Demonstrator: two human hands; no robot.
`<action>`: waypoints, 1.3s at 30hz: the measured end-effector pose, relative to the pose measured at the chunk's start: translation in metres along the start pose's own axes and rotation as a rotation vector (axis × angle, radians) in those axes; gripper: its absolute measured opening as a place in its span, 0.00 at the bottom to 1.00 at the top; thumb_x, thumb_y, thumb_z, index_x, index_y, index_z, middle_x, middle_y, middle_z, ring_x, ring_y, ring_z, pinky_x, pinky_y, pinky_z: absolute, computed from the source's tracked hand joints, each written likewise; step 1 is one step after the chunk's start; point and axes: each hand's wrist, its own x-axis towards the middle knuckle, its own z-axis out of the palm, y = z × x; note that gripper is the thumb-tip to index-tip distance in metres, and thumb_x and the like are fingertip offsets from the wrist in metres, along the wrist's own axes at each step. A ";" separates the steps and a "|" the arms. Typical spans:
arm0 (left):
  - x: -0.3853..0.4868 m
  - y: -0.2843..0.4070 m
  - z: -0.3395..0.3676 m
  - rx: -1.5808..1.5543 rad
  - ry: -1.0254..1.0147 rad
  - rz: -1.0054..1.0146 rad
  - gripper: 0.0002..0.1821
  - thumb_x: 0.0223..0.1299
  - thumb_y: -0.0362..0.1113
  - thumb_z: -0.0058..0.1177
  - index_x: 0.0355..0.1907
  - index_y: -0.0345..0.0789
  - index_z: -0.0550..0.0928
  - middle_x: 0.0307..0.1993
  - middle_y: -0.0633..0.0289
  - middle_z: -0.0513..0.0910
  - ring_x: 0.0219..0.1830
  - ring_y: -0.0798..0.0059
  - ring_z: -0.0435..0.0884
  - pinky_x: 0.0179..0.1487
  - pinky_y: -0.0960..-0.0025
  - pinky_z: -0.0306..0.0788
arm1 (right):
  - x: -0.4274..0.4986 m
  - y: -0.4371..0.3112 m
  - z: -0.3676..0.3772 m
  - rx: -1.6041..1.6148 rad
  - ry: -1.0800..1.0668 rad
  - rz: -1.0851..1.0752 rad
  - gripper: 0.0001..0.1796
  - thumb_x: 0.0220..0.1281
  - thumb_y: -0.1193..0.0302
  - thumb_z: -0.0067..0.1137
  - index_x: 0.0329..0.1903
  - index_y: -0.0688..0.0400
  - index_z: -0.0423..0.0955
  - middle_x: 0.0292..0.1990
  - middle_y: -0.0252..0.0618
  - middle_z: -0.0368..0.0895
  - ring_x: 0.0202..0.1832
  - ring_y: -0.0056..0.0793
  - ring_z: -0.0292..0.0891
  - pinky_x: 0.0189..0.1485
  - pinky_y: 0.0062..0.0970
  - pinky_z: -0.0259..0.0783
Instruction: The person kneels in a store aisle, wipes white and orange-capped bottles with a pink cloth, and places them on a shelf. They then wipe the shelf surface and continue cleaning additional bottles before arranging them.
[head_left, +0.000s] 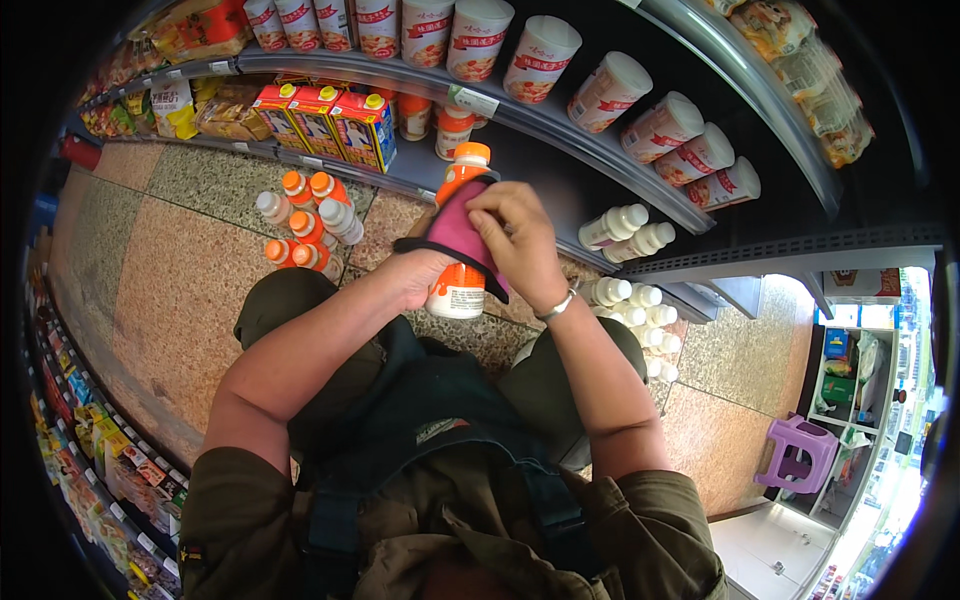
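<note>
My left hand holds a plastic bottle with an orange cap and an orange and white label, tilted slightly in front of the lower shelf. A pink cloth with black edging lies over the bottle's middle and covers part of my left hand. The fingers of my right hand pinch the cloth against the bottle; a bracelet is on that wrist. Orange-capped and white-capped bottles stand in a group on the floor at the left. White bottles stand on the floor beside my right knee.
Paper cups with lids line the upper shelf. Below them are red and blue drink cartons, bottles and two white bottles lying tilted. Packaged goods fill a shelf at lower left. A purple plastic stool stands at the right.
</note>
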 end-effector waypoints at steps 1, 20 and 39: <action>-0.001 0.003 0.006 0.103 0.031 0.062 0.23 0.45 0.23 0.59 0.47 0.34 0.71 0.37 0.60 0.79 0.39 0.71 0.80 0.39 0.66 0.77 | 0.001 0.003 0.001 -0.020 0.081 0.132 0.13 0.57 0.72 0.56 0.43 0.65 0.72 0.49 0.44 0.70 0.49 0.29 0.69 0.51 0.25 0.66; 0.001 -0.002 0.012 0.427 0.214 0.448 0.32 0.39 0.26 0.63 0.50 0.34 0.66 0.43 0.59 0.75 0.47 0.72 0.76 0.49 0.68 0.71 | 0.005 0.021 0.025 0.994 0.094 0.359 0.30 0.65 0.50 0.44 0.55 0.64 0.62 0.48 0.40 0.72 0.50 0.25 0.69 0.54 0.26 0.65; -0.001 -0.016 0.013 1.180 0.339 0.588 0.45 0.33 0.36 0.64 0.58 0.31 0.58 0.49 0.45 0.70 0.52 0.51 0.72 0.52 0.60 0.68 | 0.007 0.021 0.017 1.050 0.176 0.363 0.20 0.53 0.73 0.61 0.49 0.59 0.66 0.43 0.33 0.74 0.44 0.21 0.71 0.50 0.25 0.68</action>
